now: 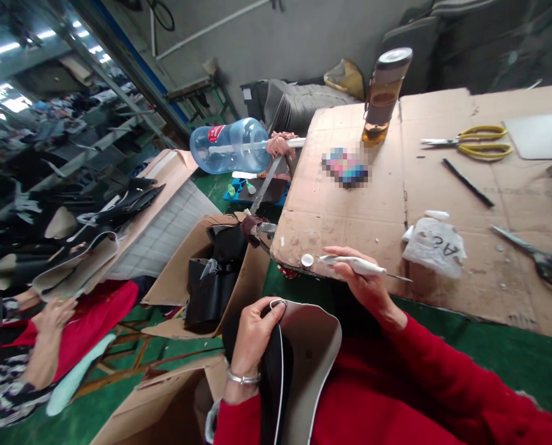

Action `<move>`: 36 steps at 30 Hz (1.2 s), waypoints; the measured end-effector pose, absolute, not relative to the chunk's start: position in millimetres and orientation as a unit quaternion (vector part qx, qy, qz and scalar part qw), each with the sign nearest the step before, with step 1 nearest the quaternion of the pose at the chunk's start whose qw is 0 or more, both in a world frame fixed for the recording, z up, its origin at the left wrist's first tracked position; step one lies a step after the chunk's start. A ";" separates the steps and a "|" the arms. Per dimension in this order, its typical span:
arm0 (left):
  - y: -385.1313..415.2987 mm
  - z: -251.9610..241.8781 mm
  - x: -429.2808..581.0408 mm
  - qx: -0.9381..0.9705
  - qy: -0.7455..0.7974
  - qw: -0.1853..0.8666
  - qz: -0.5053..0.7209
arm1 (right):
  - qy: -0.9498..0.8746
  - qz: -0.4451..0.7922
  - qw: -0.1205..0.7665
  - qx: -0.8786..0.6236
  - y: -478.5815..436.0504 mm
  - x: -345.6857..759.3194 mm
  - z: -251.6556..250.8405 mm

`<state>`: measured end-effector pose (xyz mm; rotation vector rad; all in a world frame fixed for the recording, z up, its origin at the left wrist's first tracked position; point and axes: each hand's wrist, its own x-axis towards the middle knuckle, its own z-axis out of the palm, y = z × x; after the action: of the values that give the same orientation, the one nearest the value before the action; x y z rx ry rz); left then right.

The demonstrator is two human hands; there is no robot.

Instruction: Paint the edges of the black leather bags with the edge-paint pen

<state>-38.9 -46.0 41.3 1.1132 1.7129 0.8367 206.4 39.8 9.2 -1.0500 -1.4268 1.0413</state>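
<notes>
1. Black on one side and pale grey on the other, a curved leather-look panel (310, 358) edged with white hangs upright before the person's lap, just short of the table.
2. At its upper edge, the left hand (254, 334), a silver bangle (243, 377) at the wrist, pinches the panel and a loop of white cord (278, 303) between thumb and fingers.
3. Over the table's near edge, the right hand (366, 287) curls its fingers around a white-handled tool (361, 266), its thin metal spike clear of the panel.
4. A small white cap (307, 260) sits near that tool on the cardboard-covered table (350, 216), with a plastic bag (436, 247), black-handled scissors (551, 266), yellow-handled snips (486, 143) and a bottle of amber liquid (382, 99) farther off.
5. Beyond the table's left end are a blue water jug (232, 145) and an open cardboard box (178, 259) of black pieces (206, 290).
6. Far left, a co-worker's hands (55, 318) touch another pale-lined panel (78, 266).
</notes>
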 end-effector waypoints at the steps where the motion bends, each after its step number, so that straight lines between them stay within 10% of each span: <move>1: -42.2 40.4 -33.4 0.455 0.687 0.455 0.337 | -0.583 0.440 0.509 -0.455 42.7 209.6 6.4; 36: 5.0 12.4 1.7 0.396 0.654 0.545 0.344 | -0.661 0.387 0.465 -0.445 56.7 202.6 -14.0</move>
<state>1.7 5.0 12.4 0.9387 1.5513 0.8162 202.6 56.7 -14.0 -1.0920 -1.6236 0.9494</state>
